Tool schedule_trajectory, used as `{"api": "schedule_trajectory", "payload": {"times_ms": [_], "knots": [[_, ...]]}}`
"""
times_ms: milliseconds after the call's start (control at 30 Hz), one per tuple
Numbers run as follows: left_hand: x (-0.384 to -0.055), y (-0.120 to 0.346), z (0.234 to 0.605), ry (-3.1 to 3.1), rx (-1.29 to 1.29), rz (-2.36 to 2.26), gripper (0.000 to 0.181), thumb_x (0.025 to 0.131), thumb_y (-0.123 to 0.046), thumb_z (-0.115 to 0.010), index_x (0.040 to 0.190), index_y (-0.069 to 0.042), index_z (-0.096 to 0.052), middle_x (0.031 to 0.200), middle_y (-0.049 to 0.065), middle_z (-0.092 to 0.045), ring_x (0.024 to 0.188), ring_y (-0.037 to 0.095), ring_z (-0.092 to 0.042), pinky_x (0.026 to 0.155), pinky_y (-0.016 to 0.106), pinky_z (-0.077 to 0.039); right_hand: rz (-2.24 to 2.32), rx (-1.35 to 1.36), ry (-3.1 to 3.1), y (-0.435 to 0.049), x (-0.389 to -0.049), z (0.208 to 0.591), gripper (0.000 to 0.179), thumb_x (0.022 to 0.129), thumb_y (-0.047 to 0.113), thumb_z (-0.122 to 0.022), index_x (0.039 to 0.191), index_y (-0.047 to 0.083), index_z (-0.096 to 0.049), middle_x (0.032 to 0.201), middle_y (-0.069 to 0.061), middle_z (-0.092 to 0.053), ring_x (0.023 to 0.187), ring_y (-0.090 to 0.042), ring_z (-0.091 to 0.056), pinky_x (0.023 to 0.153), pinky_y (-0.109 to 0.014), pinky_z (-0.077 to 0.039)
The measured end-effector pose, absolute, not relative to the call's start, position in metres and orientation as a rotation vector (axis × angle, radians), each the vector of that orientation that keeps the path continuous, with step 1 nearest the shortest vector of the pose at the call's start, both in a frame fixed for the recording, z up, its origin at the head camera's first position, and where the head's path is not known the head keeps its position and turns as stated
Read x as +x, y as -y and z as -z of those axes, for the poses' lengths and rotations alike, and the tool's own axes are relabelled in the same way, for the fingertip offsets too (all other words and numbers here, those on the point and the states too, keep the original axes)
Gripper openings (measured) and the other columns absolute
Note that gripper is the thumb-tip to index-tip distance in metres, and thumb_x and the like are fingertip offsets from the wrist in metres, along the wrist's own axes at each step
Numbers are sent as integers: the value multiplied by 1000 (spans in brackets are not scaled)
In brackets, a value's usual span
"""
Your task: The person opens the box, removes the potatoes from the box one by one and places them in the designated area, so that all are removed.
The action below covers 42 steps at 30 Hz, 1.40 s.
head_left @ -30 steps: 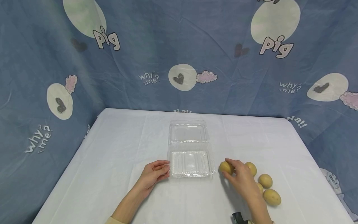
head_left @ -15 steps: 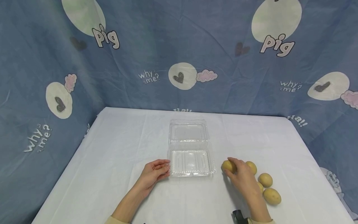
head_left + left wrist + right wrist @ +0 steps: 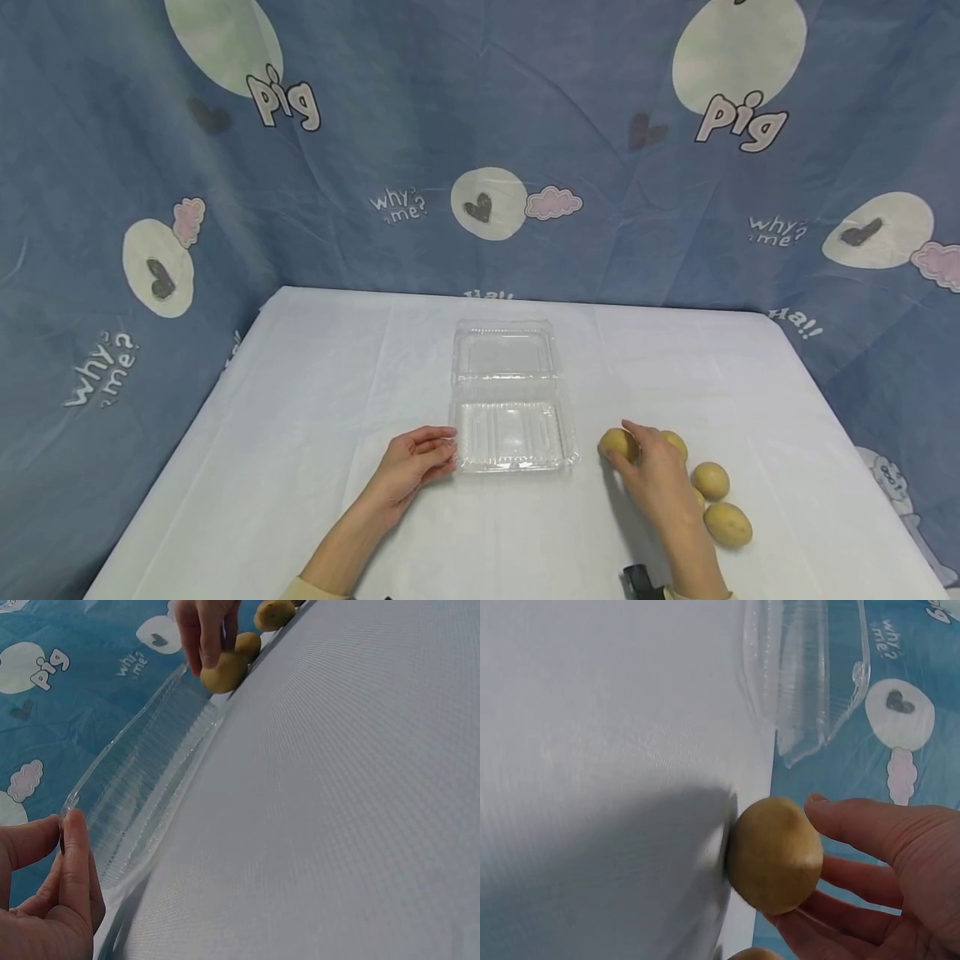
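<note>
A clear plastic clamshell container (image 3: 510, 437) lies with its lid (image 3: 506, 350) folded back on the white-covered table. At its left edge, my left hand (image 3: 412, 467) pinches the rim between thumb and fingers, as the left wrist view of the container (image 3: 142, 780) also shows. To the right of the container, my right hand (image 3: 656, 471) holds a yellowish potato (image 3: 617, 446) from above. In the right wrist view, the thumb and fingers curl around this potato (image 3: 775, 855), which sits low at the tabletop.
Several more potatoes lie right of my right hand, among them a round one (image 3: 711, 481) and a larger one (image 3: 727, 525); another (image 3: 676, 442) is partly hidden behind the hand. A blue printed curtain (image 3: 375, 150) hangs behind the white table (image 3: 315, 400).
My right hand has shifted a little to the right with the potato, away from the container. My left hand and the container stay where they were.
</note>
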<state>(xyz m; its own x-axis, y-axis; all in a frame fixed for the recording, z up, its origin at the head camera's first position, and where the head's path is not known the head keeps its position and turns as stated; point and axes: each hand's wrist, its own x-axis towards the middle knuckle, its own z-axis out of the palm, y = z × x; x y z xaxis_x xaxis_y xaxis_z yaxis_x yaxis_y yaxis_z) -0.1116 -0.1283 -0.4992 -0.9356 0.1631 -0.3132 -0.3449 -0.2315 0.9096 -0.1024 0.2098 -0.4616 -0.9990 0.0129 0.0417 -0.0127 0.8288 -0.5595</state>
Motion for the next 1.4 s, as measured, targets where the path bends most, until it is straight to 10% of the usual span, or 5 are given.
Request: {"api": "schedule_trajectory", "payload": {"times_ms": [667,1400], "knots": [[-114,126,498,-1700,-235,-2227,41,89,0,-69,124,15,-52,92,7,-63,82,14,-62,80,28,-59,-839,267,2515,-177,-52,471,42,75,7,-84,114,1,-68,107,-13,-68,97,-34,-67,81,-46,-57],[-116,130,498,-1785,-238,-2211,38,91,-4,-68,123,12,-55,95,12,-63,82,18,-64,80,30,-59,-829,406,2495,-151,-44,479,41,79,17,-82,117,9,-68,118,-1,-65,107,-19,-64,88,-35,-54]]}}
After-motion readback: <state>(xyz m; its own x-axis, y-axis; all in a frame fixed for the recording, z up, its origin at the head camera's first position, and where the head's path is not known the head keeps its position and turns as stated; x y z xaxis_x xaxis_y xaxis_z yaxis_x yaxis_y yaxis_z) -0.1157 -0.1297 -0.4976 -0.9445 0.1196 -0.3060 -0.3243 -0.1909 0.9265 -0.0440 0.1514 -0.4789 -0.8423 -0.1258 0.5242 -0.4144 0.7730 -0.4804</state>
